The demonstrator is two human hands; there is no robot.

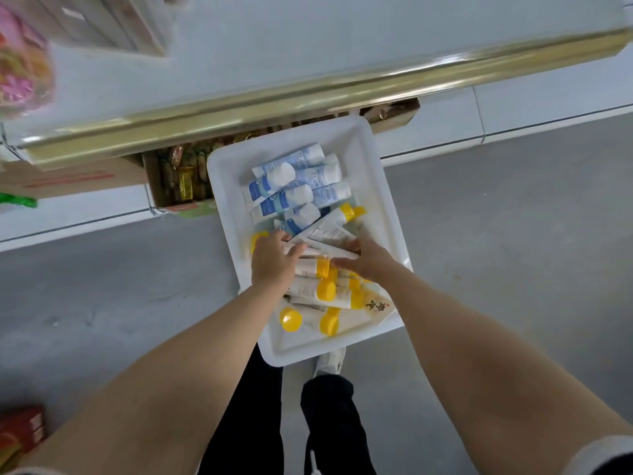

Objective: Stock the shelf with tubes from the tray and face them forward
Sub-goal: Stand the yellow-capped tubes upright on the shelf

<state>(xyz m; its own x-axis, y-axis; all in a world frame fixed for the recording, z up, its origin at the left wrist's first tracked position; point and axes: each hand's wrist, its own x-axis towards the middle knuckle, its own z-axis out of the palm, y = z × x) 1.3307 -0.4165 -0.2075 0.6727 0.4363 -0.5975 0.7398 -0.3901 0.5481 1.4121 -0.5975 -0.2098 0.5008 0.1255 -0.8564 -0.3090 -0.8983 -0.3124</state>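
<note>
Down in the tray (224, 186), gripping yellow-capped tubes (308, 289) with left hand (272, 265) and right hand (370, 260); looks barely begun: tray full, blue tubes (301, 181) untouched, none visible on shelf (308, 46).

It was a shop aisle. A white display shelf (308, 46) edged with a gold rail (308, 94) ran above an open carton (154, 186) of wrapped snacks (185, 180). Pink packets (20, 63) sat at the left, and a white tray (226, 186) of matching tubes (301, 180) lay on the grey floor (513, 234).
</note>
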